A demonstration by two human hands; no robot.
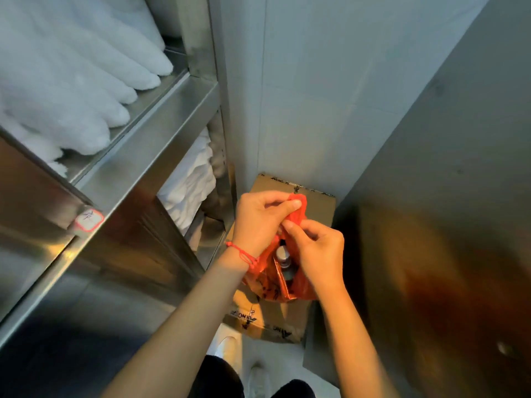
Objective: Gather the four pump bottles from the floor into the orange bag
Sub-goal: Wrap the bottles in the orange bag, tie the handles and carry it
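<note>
An orange plastic bag [270, 285] hangs in the middle of the view, above a cardboard box. My left hand [258, 219] pinches one orange handle between thumb and fingers at the top. Just below and to the right, my right hand [316, 248] grips the other handle. Through the bag's mouth, between my hands, shows a dark pump bottle [283, 261] with a silvery collar. Any other bottles inside are hidden by the plastic and my hands.
A sealed cardboard box [290, 317] lies on the floor below the bag. A steel shelving unit [143, 156] stacked with white towels [71, 90] fills the left. A grey wall [316, 81] stands ahead and a metal panel [431, 225] on the right. My shoes [230, 349] show at the bottom.
</note>
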